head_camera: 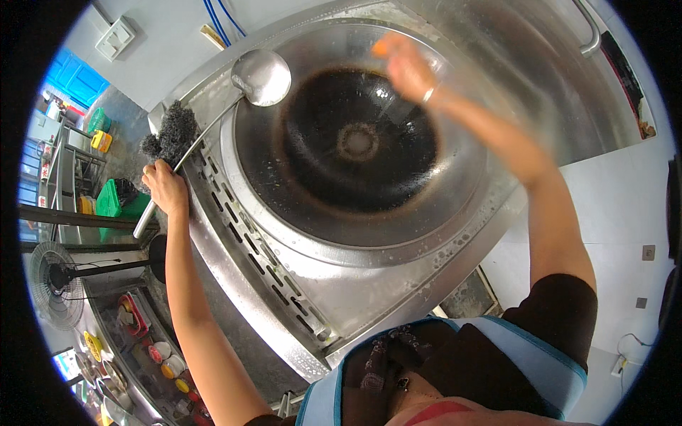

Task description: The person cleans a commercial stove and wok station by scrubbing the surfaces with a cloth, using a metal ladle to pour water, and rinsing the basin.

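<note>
My left hand (166,187) is closed around the handle of a long steel ladle (261,78), beside the left edge of a steel stove top. The ladle's round bowl rests at the upper left rim of a large wok (359,175). A grey metal-wool scrubber (177,130) lies against the handle, just beyond my left fingers. Over the far inner wall of the wok is my right hand (409,69), blurred, pinching a small orange thing (380,48) too smeared to name. The wok has a dark, wet-looking bottom and a paler steel upper wall.
A slotted drain channel (250,242) runs along the stove's left side. A steel panel with a bar handle (592,32) rises at the upper right. To the left are a standing fan (57,277), a green bin (109,199) and a counter with several food containers (173,366).
</note>
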`<state>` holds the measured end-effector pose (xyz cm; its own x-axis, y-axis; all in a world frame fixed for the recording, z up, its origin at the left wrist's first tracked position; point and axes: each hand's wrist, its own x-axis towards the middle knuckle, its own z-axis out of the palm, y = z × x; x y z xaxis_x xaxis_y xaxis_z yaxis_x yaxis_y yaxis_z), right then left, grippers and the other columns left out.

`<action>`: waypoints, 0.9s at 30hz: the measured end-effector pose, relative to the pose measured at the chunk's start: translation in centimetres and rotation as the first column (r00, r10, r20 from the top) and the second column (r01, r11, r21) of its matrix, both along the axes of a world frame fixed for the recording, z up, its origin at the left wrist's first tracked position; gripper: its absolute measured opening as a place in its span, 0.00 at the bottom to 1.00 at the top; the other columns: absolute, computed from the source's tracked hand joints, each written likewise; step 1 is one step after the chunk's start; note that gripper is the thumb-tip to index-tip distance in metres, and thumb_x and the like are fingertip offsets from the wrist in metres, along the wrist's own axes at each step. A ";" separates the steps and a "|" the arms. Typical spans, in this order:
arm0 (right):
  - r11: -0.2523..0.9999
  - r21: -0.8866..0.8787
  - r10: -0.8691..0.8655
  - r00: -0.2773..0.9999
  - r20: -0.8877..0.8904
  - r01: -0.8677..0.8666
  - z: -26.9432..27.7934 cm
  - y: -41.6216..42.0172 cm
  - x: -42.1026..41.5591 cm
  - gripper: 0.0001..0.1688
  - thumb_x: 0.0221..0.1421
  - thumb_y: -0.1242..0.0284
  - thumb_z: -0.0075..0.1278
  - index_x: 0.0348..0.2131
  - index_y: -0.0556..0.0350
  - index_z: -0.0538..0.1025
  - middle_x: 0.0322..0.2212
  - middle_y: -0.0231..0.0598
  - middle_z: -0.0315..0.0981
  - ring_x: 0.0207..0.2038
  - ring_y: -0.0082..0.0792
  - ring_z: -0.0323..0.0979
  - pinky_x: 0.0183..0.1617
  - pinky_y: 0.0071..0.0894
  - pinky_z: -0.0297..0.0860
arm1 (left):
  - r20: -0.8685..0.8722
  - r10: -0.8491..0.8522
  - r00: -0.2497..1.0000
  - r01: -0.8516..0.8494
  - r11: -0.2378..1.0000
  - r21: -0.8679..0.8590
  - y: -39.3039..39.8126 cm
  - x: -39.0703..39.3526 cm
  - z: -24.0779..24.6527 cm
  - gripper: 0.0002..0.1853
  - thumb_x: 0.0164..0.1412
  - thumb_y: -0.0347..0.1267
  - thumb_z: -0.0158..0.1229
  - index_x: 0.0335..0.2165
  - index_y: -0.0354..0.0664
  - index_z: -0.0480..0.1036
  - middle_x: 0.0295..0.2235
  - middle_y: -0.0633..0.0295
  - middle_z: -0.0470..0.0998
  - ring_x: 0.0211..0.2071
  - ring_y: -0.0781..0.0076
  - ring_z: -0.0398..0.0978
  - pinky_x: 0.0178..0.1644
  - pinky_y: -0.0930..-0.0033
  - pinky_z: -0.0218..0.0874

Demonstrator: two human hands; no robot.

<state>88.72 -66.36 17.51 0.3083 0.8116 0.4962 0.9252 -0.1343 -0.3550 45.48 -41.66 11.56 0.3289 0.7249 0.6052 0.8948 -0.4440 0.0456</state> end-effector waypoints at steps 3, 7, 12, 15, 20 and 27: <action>0.950 0.032 0.307 0.947 0.092 -0.311 -2.5 -0.4 -12.0 0.21 0.43 0.82 0.40 0.41 0.60 0.68 0.39 0.50 0.64 0.40 0.50 0.63 0.47 0.40 0.62 | -0.002 0.019 1.000 -0.019 1.000 0.014 0.0 -0.6 0.4 0.04 0.47 0.21 0.47 0.25 0.39 0.63 0.33 0.52 0.62 0.37 0.50 0.62 0.36 0.56 0.61; 0.715 -0.071 0.698 0.716 0.013 -0.695 -11.3 -2.2 -18.7 0.24 0.47 0.74 0.44 0.46 0.62 0.63 0.38 0.53 0.64 0.39 0.49 0.65 0.41 0.41 0.64 | 0.001 -0.016 1.000 0.016 0.998 0.058 0.3 0.3 0.1 0.03 0.47 0.21 0.46 0.24 0.39 0.62 0.32 0.52 0.62 0.36 0.50 0.62 0.36 0.56 0.61; 0.816 -0.163 0.530 0.831 -0.171 -0.554 -13.9 2.0 -5.8 0.16 0.53 0.72 0.39 0.43 0.51 0.67 0.43 0.44 0.67 0.43 0.41 0.67 0.47 0.37 0.63 | -0.013 0.012 1.000 -0.012 1.000 0.002 0.0 -1.1 -0.3 0.04 0.46 0.21 0.47 0.24 0.40 0.62 0.32 0.53 0.62 0.36 0.51 0.62 0.36 0.56 0.60; 0.865 -0.199 -0.146 0.610 0.779 0.461 -11.8 -0.6 9.5 0.23 0.52 0.76 0.37 0.49 0.59 0.63 0.49 0.46 0.62 0.48 0.38 0.63 0.50 0.34 0.62 | -0.008 0.001 1.000 -0.001 1.000 0.020 0.6 -0.1 0.7 0.04 0.46 0.21 0.47 0.24 0.39 0.62 0.32 0.52 0.61 0.37 0.51 0.62 0.37 0.56 0.60; 0.708 -0.270 -0.344 0.652 0.675 0.653 -0.3 -2.5 11.9 0.26 0.52 0.73 0.38 0.51 0.65 0.61 0.52 0.51 0.57 0.49 0.45 0.60 0.51 0.42 0.59 | 0.039 -0.016 0.999 0.016 1.000 -0.004 0.4 -0.2 0.0 0.04 0.47 0.21 0.46 0.25 0.39 0.63 0.33 0.51 0.62 0.38 0.50 0.61 0.37 0.56 0.59; 0.883 0.167 -0.468 0.847 0.253 0.438 8.4 -12.7 1.7 0.23 0.50 0.68 0.46 0.45 0.60 0.69 0.47 0.53 0.63 0.54 0.50 0.57 0.57 0.44 0.53 | 0.091 -0.006 0.996 0.010 0.999 -0.043 -0.2 -0.4 0.6 0.05 0.49 0.21 0.47 0.29 0.36 0.64 0.38 0.49 0.62 0.41 0.48 0.61 0.37 0.57 0.64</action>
<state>90.44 -79.08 25.94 0.4671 0.5575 0.6863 0.8317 -0.5404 -0.1271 45.07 -41.82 12.20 0.2799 0.7485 0.6012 0.8824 -0.4473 0.1461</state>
